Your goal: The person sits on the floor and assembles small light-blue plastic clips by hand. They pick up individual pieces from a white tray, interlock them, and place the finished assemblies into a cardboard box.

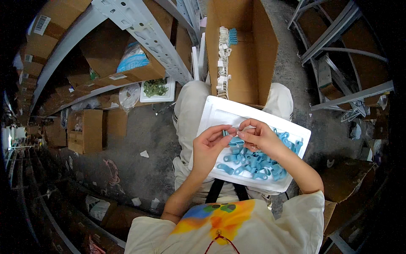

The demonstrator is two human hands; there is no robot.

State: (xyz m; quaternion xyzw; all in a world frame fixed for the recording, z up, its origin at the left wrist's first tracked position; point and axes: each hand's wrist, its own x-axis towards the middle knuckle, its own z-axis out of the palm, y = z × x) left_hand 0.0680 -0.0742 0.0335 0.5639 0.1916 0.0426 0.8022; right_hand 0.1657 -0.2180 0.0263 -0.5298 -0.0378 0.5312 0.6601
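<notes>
A white foam tray (214,111) lies across my lap with a heap of light-blue plastic pieces (255,162), each small with a rounded, holed end. Above its middle, my left hand (209,146) pinches a small blue plastic piece (225,133) between thumb and fingers. My right hand (259,136) is closed close beside it, thumb against fingertips, and what it grips is mostly hidden by the fingers. In front of the tray stands an open cardboard box (266,55). Along its left wall runs a row of white pieces (223,63), with several blue pieces (232,36) at the far end.
Metal shelving (144,31) holding cartons rises at the left. A white tray of green pieces (154,89) sits on the floor beneath it. Another carton (86,131) stands farther left. Metal racking (351,99) is at the right, with a brown carton (349,180) nearer me.
</notes>
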